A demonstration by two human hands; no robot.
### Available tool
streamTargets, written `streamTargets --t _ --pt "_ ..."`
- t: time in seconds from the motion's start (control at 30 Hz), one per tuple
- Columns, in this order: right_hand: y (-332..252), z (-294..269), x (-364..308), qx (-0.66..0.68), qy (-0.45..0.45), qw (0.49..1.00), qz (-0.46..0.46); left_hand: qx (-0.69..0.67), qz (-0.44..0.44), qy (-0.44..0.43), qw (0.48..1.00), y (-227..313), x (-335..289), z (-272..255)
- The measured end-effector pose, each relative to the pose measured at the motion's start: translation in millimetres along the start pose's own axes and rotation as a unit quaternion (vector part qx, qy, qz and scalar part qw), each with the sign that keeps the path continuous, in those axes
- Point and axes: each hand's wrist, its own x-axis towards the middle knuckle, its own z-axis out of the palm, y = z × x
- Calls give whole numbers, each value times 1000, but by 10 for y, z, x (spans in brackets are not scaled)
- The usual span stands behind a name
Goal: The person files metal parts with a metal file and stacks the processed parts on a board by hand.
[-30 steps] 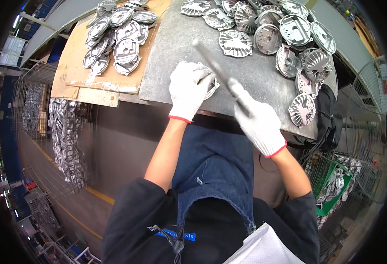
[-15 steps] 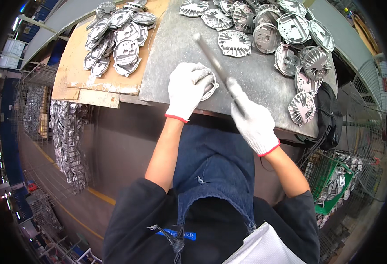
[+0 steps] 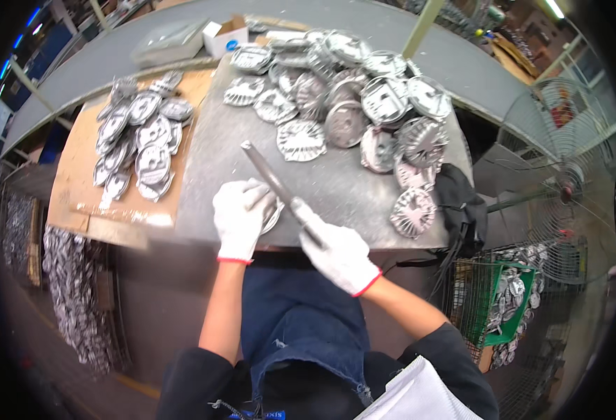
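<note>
My left hand (image 3: pixel 241 217), in a white knit glove with a red cuff, is closed on a round silver metal casting (image 3: pixel 273 215) at the table's front edge. The hand covers most of that piece; only its right rim shows. My right hand (image 3: pixel 339 255), gloved the same way, is wrapped round the lower end of a long grey metal bar (image 3: pixel 269 171). The bar slants up to the left over the table, its free end beyond the casting. Whether the bar touches the casting cannot be told.
Finned round castings (image 3: pixel 350 91) are heaped on the grey metal tabletop (image 3: pixel 210 161) at back right. More castings (image 3: pixel 143 136) lie on a cardboard sheet (image 3: pixel 70 182) at left. A black bag (image 3: pixel 462 217), a wire-guarded fan (image 3: pixel 563 182) and a green crate (image 3: pixel 511 329) are at right.
The view has shifted, so the table's far side shows and the hands sit lower and further left in the picture. Both hands keep their holds; the bar slants slightly more leftward.
</note>
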Motion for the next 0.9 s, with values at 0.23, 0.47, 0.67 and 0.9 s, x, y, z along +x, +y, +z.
streamTargets --t 0.23,0.47,0.67,0.9 --pt "-18 11 -10 46 -59 996 42 27 0 -43 999 5 27 -64" --pt "-47 32 -12 38 0 999 10 42 7 2 999 8 16 2" --pt "-10 30 -19 71 36 997 -1 19 8 -16 1000 27 14 -29" --pt "-80 126 198 132 58 990 -1 64 10 -38 997 125 69 -82"
